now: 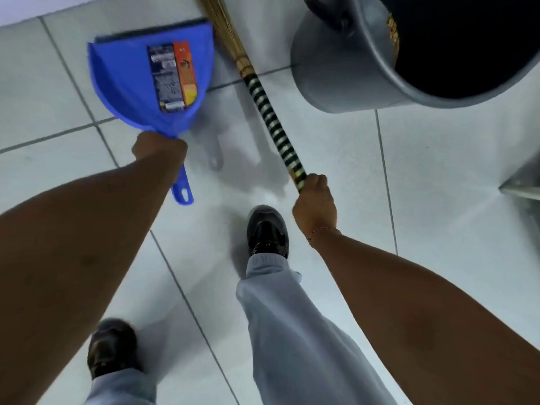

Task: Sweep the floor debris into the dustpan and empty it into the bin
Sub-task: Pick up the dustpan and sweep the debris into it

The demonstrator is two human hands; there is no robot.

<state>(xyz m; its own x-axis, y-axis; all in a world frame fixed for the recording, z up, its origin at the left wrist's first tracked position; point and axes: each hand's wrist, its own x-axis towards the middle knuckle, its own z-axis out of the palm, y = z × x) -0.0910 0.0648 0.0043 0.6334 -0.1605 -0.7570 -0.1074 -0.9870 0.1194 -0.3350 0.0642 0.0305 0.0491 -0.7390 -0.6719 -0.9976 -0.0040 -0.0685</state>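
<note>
My left hand (pixel 159 150) grips the handle of a blue plastic dustpan (pixel 125 74), held above the floor with its rubber lip pointing away; a printed label sticks to the pan's inside. My right hand (pixel 314 207) is closed around the black-and-green striped handle of a straw broom (pixel 270 115), whose bristles run up out of view at the top. A grey bin (pixel 339 68) with a dark interior stands at the upper right, just beside the broom. No debris is visible on the tiles or in the pan.
Pale square floor tiles (pixel 438 176) with dark grout lines fill the view. My two feet in dark shoes (pixel 267 232) and light grey trousers stand below the hands. A white wall base runs along the top left. A metallic corner (pixel 523 182) juts in at the right edge.
</note>
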